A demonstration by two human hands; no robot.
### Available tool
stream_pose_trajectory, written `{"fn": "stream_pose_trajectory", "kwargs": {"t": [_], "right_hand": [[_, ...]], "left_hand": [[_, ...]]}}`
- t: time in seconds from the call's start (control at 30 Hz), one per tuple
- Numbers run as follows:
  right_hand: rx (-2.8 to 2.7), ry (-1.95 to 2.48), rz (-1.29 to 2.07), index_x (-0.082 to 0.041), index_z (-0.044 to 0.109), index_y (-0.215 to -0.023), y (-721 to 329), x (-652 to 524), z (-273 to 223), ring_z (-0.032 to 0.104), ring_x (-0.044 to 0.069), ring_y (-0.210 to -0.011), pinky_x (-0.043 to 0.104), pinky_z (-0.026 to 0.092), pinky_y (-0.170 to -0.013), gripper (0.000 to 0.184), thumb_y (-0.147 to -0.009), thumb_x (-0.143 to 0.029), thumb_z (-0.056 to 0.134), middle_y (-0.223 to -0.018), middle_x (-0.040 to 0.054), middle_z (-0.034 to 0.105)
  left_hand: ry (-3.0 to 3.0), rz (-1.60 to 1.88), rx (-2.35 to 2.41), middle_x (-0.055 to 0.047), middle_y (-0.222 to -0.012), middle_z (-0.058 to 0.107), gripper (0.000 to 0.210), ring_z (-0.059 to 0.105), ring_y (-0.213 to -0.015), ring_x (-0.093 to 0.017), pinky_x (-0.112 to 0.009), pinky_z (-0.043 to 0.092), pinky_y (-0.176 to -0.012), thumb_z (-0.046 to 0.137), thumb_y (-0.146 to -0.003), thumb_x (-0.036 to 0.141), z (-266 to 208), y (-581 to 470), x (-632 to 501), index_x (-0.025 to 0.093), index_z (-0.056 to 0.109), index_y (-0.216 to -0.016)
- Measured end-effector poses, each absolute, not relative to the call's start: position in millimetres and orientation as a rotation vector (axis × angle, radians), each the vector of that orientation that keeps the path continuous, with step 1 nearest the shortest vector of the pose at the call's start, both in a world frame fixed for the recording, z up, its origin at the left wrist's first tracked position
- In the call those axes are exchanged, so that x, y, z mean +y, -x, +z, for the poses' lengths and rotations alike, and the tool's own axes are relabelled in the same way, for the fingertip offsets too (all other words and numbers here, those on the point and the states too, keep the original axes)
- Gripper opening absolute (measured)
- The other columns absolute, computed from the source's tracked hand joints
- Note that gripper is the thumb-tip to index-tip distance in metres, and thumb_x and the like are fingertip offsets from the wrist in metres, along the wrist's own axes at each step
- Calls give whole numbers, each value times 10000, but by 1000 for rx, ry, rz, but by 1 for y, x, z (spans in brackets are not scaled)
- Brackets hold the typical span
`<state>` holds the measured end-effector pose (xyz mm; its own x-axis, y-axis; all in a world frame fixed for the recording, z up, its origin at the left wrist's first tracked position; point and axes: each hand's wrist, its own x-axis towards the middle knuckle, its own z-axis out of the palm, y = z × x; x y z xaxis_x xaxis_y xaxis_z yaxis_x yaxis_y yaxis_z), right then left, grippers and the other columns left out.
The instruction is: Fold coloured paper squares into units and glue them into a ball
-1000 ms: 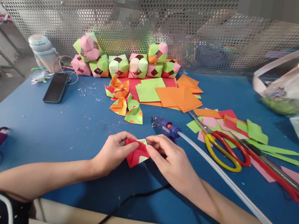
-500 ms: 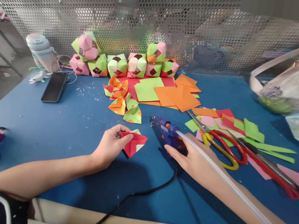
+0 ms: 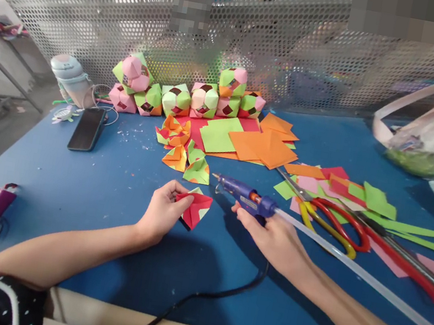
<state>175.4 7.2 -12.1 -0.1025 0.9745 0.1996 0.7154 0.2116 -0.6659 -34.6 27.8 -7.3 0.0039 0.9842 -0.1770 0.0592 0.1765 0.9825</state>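
One glue gun (image 3: 247, 196) is being held by the right hand (image 3: 275, 237), its mostly hidden handle being wrapped by bent fingers and its tip being pointed leftward above a blue table (image 3: 100, 203). To the left of the glue gun and slightly nearer, a folded red paper (image 3: 195, 214) with pale green corners is being pinched between the thumb and fingers of the left hand (image 3: 162, 209); it is being held apart from the tip.

A long clear glue stick (image 3: 350, 266) is being carried in the back of the glue gun, and a black cord (image 3: 210, 296) is being trailed on its near side. Just beyond the tip, a folded green paper (image 3: 198, 171) is being left on the table. Directly beyond the glue gun, orange sheets (image 3: 273, 151) are being spread in a pile, with paper balls (image 3: 203, 101) being lined up farther back. To its right, scissors (image 3: 339, 229) are being rested partly over paper scraps (image 3: 380, 201).
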Motion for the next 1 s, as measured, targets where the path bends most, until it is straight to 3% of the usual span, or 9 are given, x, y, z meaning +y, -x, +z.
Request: {"fn": "stream_pose_trajectory", "kwargs": {"t": [0.17,0.33,1.0], "right_hand": [[-2034,1257,334,-215,520,-767,-170,-10,1,568,168,-605,289,458,-606,140,-866,-312,504,-640,7,568],[-2223,1027,211,-201,459,-771,-163,-11,2,516,146,-587,312,409,-653,97,-851,-185,511,-641,-12,532],[-2256,1083,121,-193,454,-706,-164,-11,-3,481,139,-556,303,370,-643,149,-840,-197,519,-595,-22,488]], "left_hand": [[-1139,1022,1325,35,-585,575,150,527,-528,-86,-194,388,-510,626,-727,266,-12,35,31,157,523,-717],[-1221,995,1325,41,-571,557,148,526,-525,-93,-200,400,-512,621,-730,274,-22,37,32,164,523,-717],[-1289,977,1298,59,-543,514,130,482,-507,-76,-185,364,-492,596,-723,244,-21,36,31,170,495,-686]]}}
